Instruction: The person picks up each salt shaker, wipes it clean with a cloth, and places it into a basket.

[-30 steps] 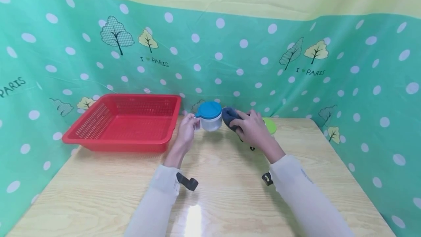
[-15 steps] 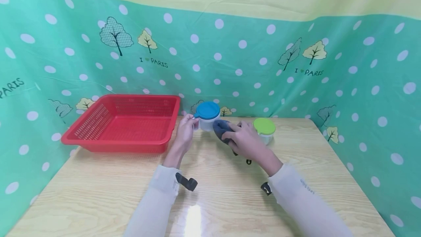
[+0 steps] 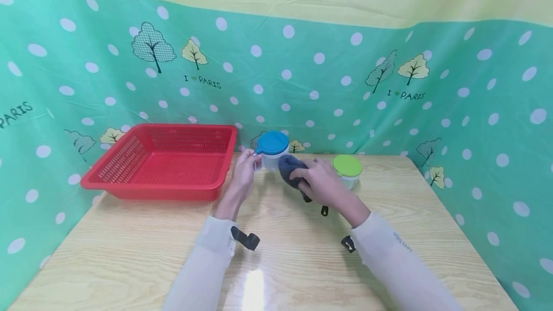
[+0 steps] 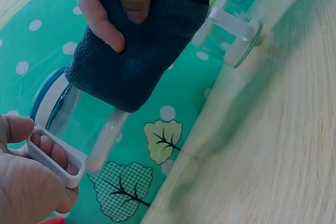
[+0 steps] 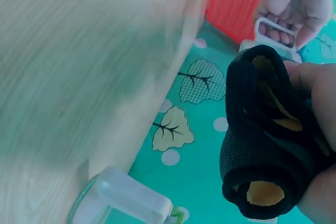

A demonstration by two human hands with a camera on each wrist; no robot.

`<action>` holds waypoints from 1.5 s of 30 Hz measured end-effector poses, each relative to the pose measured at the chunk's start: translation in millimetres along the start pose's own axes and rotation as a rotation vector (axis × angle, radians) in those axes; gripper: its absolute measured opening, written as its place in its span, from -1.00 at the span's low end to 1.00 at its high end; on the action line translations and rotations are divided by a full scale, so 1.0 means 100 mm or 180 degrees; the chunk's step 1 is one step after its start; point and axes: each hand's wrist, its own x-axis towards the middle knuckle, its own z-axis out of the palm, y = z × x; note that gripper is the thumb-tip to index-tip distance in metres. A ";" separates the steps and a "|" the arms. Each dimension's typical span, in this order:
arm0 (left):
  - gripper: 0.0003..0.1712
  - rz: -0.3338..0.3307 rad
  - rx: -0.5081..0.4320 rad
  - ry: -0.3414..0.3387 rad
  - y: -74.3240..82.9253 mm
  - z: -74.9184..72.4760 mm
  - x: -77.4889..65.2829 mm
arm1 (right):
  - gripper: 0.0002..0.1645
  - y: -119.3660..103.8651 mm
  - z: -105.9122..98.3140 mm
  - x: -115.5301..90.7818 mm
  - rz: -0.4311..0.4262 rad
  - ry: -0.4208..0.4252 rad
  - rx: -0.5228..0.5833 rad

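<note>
By its white handle [image 4: 68, 163], my left hand [image 3: 244, 173] grips a clear jar [image 3: 270, 161] with a blue lid [image 3: 273, 142]. The jar seems held just above the table. My right hand [image 3: 325, 184] pinches a folded dark blue cloth [image 3: 290, 171] in front of the jar's right side. In the left wrist view the cloth [image 4: 131, 51] covers part of the jar's wall; whether it presses on the glass I cannot tell. The right wrist view shows the cloth's rolled folds [image 5: 265, 145] between thumb and fingers.
A red plastic basket [image 3: 151, 187] stands on the left of the wooden table [image 3: 294, 263]. Behind my right hand sits a second clear jar with a green lid [image 3: 347, 166]. A green dotted curtain [image 3: 319, 80] hangs along the back and sides.
The cloth and right hand have moved left and down from beside the jar to its front, uncovering the green-lidded jar. The blue-lidded jar has shifted slightly left.
</note>
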 end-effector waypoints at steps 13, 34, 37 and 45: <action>-0.77 -0.0031 0.0062 -0.0048 0.07 -0.07 0.01 | -0.70 0.26 -0.07 0.05 -0.0014 0.0006 0.0133; -0.78 -0.0020 -0.0164 -0.0568 0.07 -0.08 -0.03 | -0.64 0.58 -0.10 0.10 -0.0026 -0.0052 -0.0623; -0.80 -0.0015 -0.0145 -0.0678 0.07 -0.08 -0.04 | -0.64 0.61 -0.12 0.14 -0.0009 -0.0053 -0.0560; -0.77 0.0051 -0.0172 -0.0738 0.05 -0.06 -0.03 | -0.64 0.63 -0.21 0.20 -0.0033 -0.0135 -0.0421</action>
